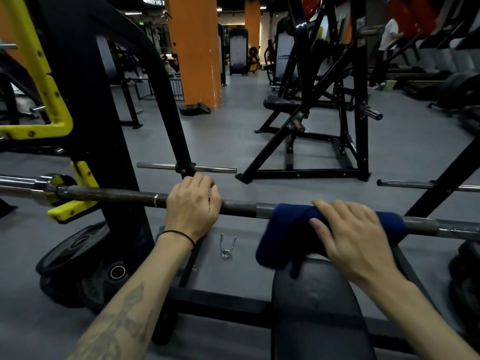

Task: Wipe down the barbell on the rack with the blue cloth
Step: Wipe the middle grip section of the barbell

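A dark steel barbell (117, 196) lies across the rack, running from the yellow hook (70, 209) at the left to the right edge. My left hand (193, 203) grips the bar near its middle, fingers curled over the top. A blue cloth (283, 229) is draped over the bar to the right, with a fold hanging down toward the bench. My right hand (350, 235) lies on top of the cloth and wraps it around the bar, thumb toward me.
A black bench pad (317, 307) sits below the bar. A metal spring collar (226, 246) lies on the grey floor under the bar. Weight plates (83, 261) lean against the black rack upright (104, 126) at the left. Other gym machines (319, 113) stand beyond.
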Available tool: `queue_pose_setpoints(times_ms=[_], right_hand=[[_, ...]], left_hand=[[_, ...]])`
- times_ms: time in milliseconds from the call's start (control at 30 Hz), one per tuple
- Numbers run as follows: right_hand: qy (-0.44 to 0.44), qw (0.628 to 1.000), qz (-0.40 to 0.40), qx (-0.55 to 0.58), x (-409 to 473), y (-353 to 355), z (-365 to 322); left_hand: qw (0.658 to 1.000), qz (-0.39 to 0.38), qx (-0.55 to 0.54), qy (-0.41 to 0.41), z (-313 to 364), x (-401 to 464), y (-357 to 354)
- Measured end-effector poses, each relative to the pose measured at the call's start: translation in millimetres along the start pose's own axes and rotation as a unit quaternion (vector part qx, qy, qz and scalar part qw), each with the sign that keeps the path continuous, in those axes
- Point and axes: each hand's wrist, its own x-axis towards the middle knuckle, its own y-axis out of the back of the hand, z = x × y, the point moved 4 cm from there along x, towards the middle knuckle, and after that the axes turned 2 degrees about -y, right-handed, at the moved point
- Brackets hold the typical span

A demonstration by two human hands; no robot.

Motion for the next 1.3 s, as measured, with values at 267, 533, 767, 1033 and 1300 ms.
queue_pose_setpoints(times_ms=[267,533,767,1033,1300], right_hand=[[-0.037,0.999,0.024,-0.005,36,-14,-91],[0.032,0.999,0.014,0.018,56,-18,-120],[-0.018,0.988,-0.102,-0.119,22,27,5],[-0.115,0.99,0.083,-0.027,17,-1,-21],[-0.006,0.995,0.09,0.036,56,-26,-134]], left_hand=[[0.999,-0.003,0.034,0.003,3,0,-2],[0.999,-0.003,0.034,-0.012,0,1,1],[0.999,0.007,0.041,0.0,0,0,0],[0.998,0.024,0.051,0.001,5,0,-2],[0.998,0.001,0.056,-0.015,1,0,-2]])
